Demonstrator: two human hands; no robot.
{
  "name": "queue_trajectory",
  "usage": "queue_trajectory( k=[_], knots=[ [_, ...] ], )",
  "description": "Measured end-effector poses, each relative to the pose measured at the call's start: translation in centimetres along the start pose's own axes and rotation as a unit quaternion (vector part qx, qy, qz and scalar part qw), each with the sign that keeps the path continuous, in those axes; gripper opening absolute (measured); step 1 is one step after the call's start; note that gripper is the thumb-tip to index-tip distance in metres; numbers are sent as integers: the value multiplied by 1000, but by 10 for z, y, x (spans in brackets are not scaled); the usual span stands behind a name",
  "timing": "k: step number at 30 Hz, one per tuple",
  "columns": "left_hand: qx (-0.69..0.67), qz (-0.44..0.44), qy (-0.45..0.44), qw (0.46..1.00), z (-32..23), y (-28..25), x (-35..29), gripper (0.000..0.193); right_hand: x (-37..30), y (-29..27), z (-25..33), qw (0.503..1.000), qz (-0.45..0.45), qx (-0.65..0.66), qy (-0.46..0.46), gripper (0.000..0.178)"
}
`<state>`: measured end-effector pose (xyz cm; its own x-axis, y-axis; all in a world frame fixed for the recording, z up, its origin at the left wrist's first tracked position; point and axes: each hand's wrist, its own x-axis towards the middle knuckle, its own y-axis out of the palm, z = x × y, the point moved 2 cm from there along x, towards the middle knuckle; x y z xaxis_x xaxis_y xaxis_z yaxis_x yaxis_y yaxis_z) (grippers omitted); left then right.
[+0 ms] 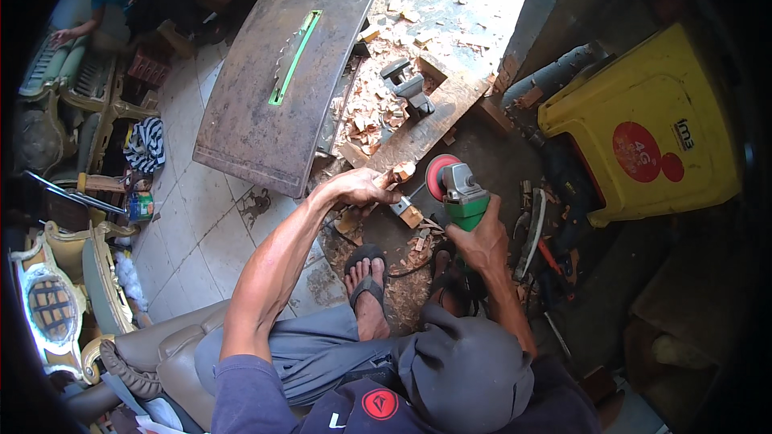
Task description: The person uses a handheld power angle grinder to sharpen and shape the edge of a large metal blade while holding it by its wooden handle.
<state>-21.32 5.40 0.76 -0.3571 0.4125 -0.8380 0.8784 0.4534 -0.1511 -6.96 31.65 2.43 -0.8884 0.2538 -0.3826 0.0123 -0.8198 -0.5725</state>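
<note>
Left of the flat, dark brown bench with a green-edged slot, well apart from it, are carved cream-and-gold furniture frames. Between these and the bench lies a black-and-white striped cloth. Just beyond the bench's lower right corner, the left hand has its grip closed on a small, light brown wooden piece. A square-ended wooden block with a silvery band sticks out below those fingers; whether the two are joined I cannot tell. To the bench's right, a dark metal vise stands among pale wood chips. Further right of the bench's lower corner, the right hand has its grip wrapped around a green-and-grey angle grinder with a round red disc, the disc near the wooden piece. Rightmost, well apart from the bench, is a yellow plastic stool.
</note>
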Motion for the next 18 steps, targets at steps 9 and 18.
queue_trajectory(
  k=[9, 18],
  knots=[
    [105, -48, 101, 988, -1, 7, -2, 59, -2, 1, 0, 1000, -3, -1, 12, 84],
    [298, -117, 2, 947, -10, 8, 3, 64, 0, -3, 12, 1000, 4, -6, -10, 82]
  ],
)
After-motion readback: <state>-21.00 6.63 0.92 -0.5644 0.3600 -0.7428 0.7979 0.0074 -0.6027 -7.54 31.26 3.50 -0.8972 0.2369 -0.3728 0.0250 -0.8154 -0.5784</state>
